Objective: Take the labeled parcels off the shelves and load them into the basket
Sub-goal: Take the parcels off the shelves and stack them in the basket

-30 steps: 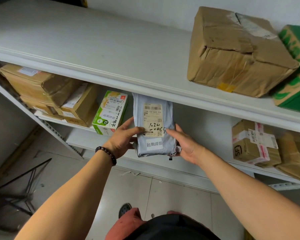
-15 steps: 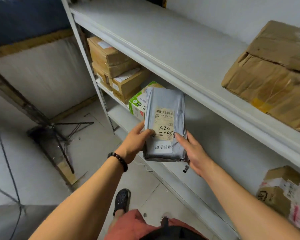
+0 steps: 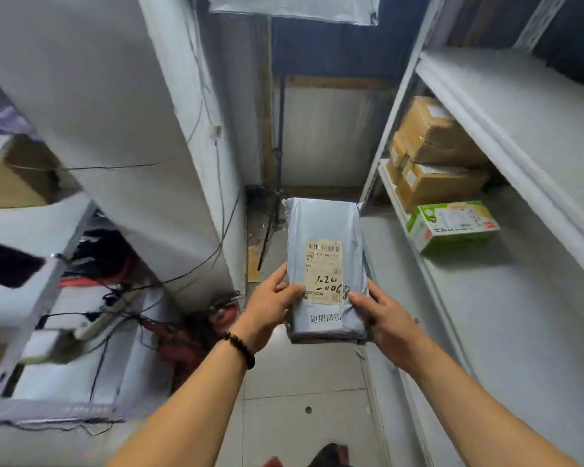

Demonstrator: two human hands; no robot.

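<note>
Storeroom aisle, white metal shelves (image 3: 526, 106). Left hand (image 3: 270, 306), right hand (image 3: 386, 320) fingers (image 3: 357, 298) clasp grey plastic labelled parcel (image 3: 324, 227); basket seemingly out of view: carry 2-handed.

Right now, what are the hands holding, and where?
A grey parcel, gripped at its lower end: left hand on its left edge, right hand on its right edge.

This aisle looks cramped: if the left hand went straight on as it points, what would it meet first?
The grey plastic-wrapped parcel that the left hand grips; beyond it the aisle looks free, though depth is unclear.
</note>
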